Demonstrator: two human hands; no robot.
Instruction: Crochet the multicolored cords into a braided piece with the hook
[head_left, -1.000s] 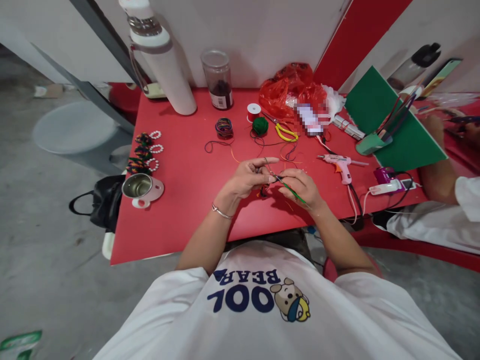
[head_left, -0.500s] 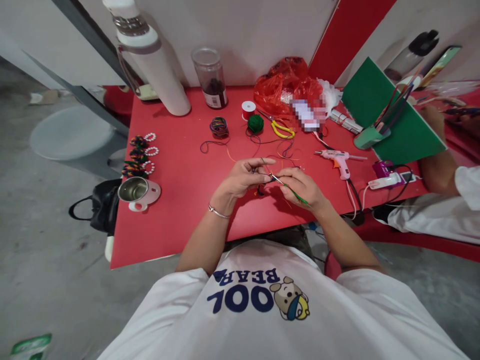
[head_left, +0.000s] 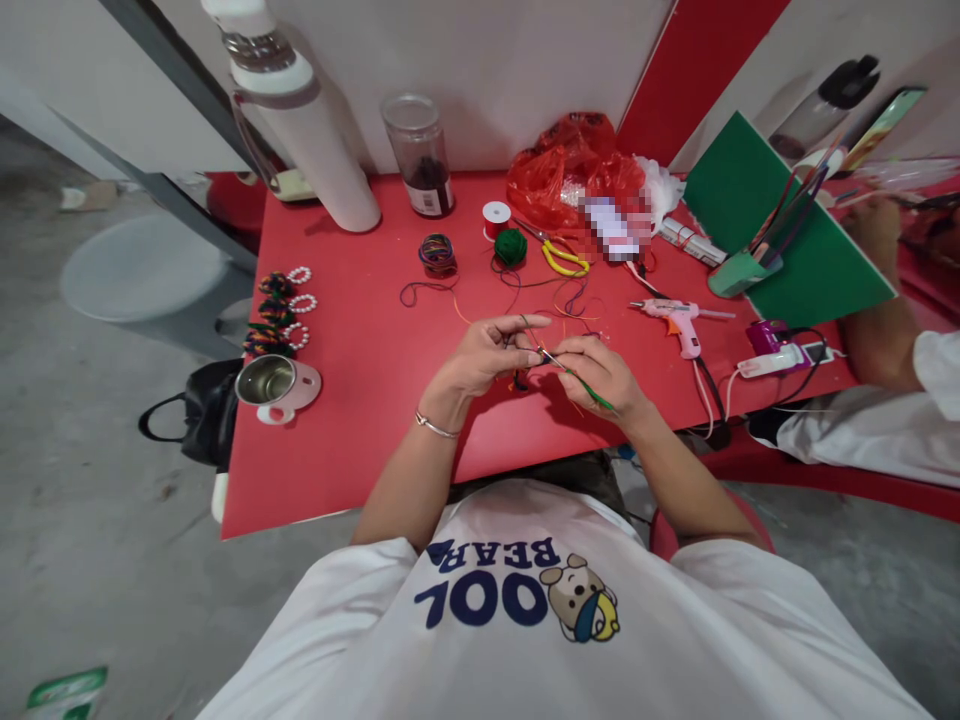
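Two hands are held close together above the red table (head_left: 337, 450). Left hand (head_left: 480, 355): thumb and fingers pinch a small dark piece of yarn work (head_left: 519, 381), with the index finger extended and a strand near it. Right hand (head_left: 604, 375): closed around a hook with a green handle (head_left: 594, 390); its metal shaft points at the yarn work beside the left fingertips. Whether the hook tip is inside a loop cannot be told.

Loose strands lie on the table beyond the hands. Behind them, from left to right: a multicoloured yarn ball (head_left: 437, 255), a green yarn ball (head_left: 511, 248) with a red spool (head_left: 496, 222) just behind it, and a tool with yellow handles (head_left: 564, 261). A pink glue gun (head_left: 681, 322) lies to the right, near a green cup (head_left: 739, 277) holding thin sticks, in front of a green board (head_left: 795, 235).

Along the rear: a tall white bottle (head_left: 319, 140), a clear jar (head_left: 420, 165) with dark contents, and a red plastic bag (head_left: 555, 170). At the left edge: a pink mug (head_left: 304, 383) and dark yarn pieces (head_left: 271, 315) beside white bead rings (head_left: 303, 303). Far right: another person's arm (head_left: 885, 335)
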